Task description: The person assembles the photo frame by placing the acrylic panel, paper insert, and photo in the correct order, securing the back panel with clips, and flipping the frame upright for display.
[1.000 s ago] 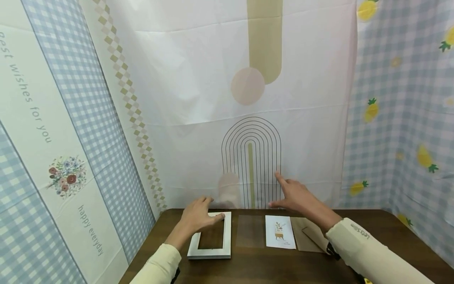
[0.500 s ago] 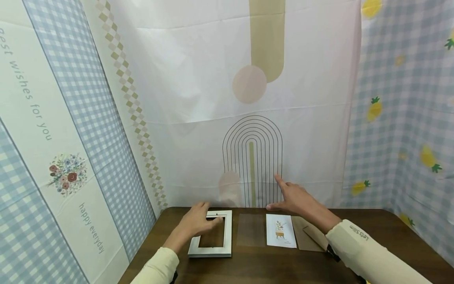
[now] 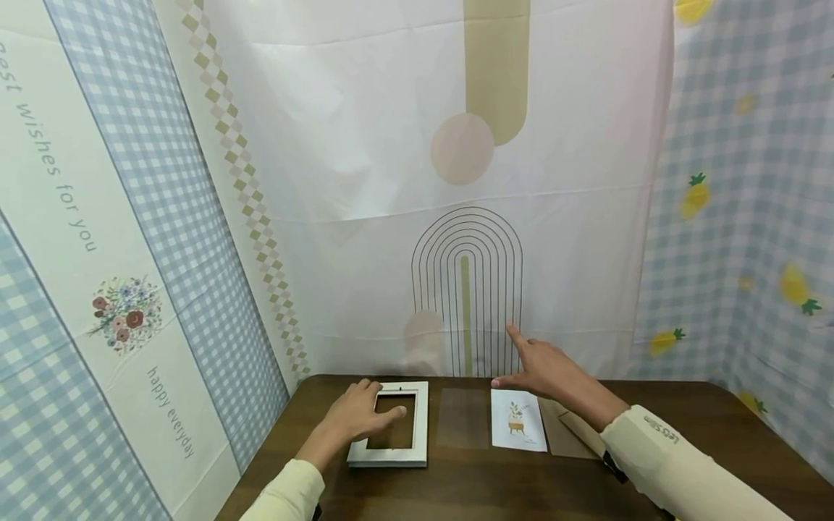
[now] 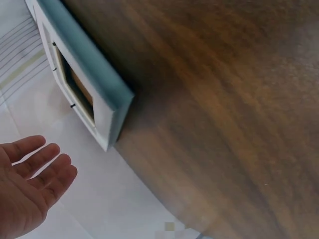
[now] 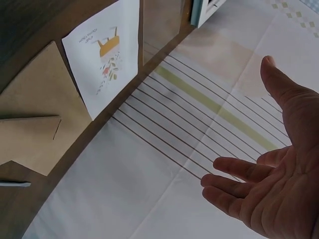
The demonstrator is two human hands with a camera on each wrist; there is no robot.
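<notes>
A white picture frame (image 3: pixel 420 427) with an open middle lies on the table in the head view. Over its left side hovers my left hand (image 3: pixel 355 412), fingers extended and thumb reaching across the opening. In the left wrist view that hand (image 4: pixel 25 189) is apart from the frame (image 4: pixel 102 109) and holds nothing. My right hand (image 3: pixel 544 369) is raised above a white card (image 3: pixel 517 427) printed with a potted plant. Its thumb and fingers are spread, and the palm is bare in the right wrist view. Right of the card lies a brown backing board (image 3: pixel 567 434), partly hidden by the right forearm.
A clear sheet (image 3: pixel 462 420) lies flat between frame and card. The backing board (image 5: pixel 35 94) has a stand flap on it. A thin pale strip (image 5: pixel 15 184) shows near it. Behind the dark wooden table (image 3: pixel 456 492) hangs a patterned cloth (image 3: pixel 365 275).
My left hand has drawn back slightly toward me over the frame, uncovering more of its far edge. The right hand has hardly moved. The head view has shifted a little.
</notes>
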